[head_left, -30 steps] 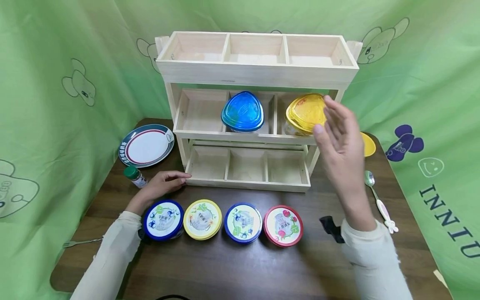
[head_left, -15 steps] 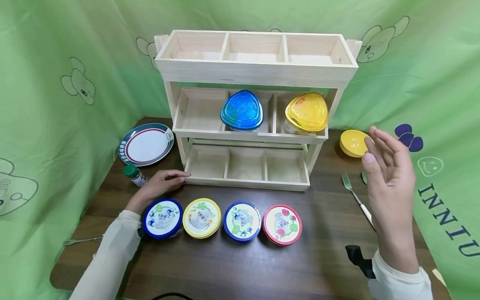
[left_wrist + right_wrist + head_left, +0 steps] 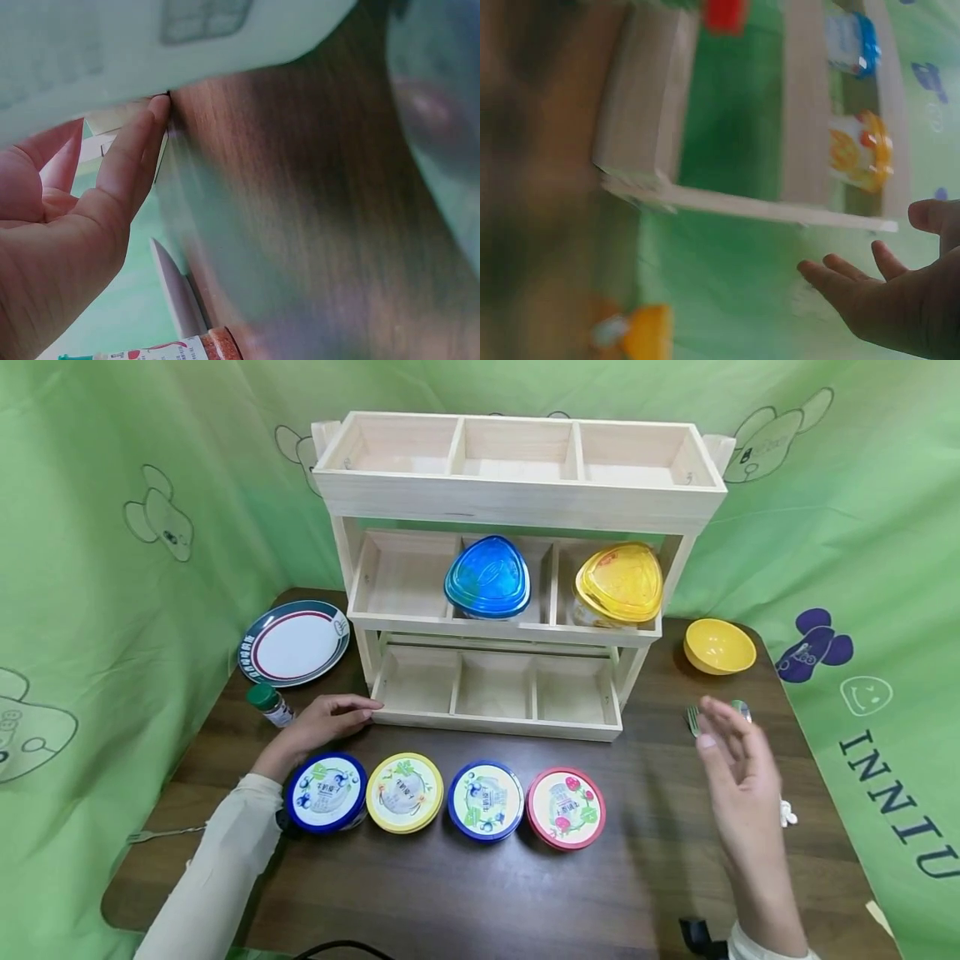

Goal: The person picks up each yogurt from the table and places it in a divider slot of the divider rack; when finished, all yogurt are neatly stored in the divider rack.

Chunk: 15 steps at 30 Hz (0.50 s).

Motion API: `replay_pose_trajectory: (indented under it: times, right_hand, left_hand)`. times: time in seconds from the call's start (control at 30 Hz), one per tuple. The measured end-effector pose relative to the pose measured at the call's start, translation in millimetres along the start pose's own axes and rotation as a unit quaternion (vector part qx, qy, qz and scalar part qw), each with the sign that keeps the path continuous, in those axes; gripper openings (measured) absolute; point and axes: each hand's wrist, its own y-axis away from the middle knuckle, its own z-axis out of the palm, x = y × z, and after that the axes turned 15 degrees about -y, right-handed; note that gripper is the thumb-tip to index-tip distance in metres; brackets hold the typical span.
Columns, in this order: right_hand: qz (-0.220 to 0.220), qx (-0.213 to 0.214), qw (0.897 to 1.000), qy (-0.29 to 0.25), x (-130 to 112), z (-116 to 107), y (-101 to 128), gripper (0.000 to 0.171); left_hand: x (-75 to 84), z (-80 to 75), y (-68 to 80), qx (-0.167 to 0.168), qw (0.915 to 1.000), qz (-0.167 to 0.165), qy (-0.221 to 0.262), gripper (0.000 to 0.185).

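Note:
My left hand (image 3: pixel 341 717) lies flat on the dark wooden table (image 3: pixel 480 893), fingers straight, fingertips against the bottom left corner of the wooden rack (image 3: pixel 517 502); the left wrist view shows the fingers (image 3: pixel 139 150) touching that corner. My right hand (image 3: pixel 723 735) hovers open and empty above a fork (image 3: pixel 692 720) and a spoon (image 3: pixel 741 708) right of the rack; its fingers (image 3: pixel 840 279) are spread. A blue-lidded container (image 3: pixel 487 577) and a yellow-lidded container (image 3: pixel 618 583) sit in the rack's middle shelf.
Several round tubs line up before the rack: blue (image 3: pixel 326 792), yellow (image 3: pixel 405 792), blue (image 3: pixel 486 800), red (image 3: pixel 566 807). A plate (image 3: pixel 294 642) and a spice bottle (image 3: pixel 268 704) stand left, a yellow bowl (image 3: pixel 718 646) right. Another fork (image 3: pixel 161 837) lies at the left edge.
My right hand left the yellow-lidded container in the rack, swung right past the yellow bowl, and came down over the fork and spoon. The left hand stayed put.

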Motion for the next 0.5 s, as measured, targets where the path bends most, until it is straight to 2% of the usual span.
replay_pose_trajectory:
  times: [0.13,0.23,0.37,0.5]
  right_hand:
    - [0.026,-0.037,0.999,-0.004,26.8,1.4,21.0,0.041]
    - [0.051,-0.05,0.997,-0.017,43.5,7.0,33.7,0.037]
    - [0.078,-0.072,0.994,-0.008,59.2,19.4,45.4,0.032]
    - [0.079,-0.09,0.993,0.006,69.6,28.5,55.1,0.026]
  left_hand:
    - [0.5,-0.9,0.5,-0.003,1.0,0.003,0.002,0.04]
    - [-1.1,-2.7,1.0,-0.005,1.0,0.005,0.005,0.04]
    - [-3.6,-3.8,1.6,-0.005,0.9999,0.003,0.008,0.041]
    - [-2.4,-1.3,0.0,-0.006,0.9999,0.004,0.012,0.041]
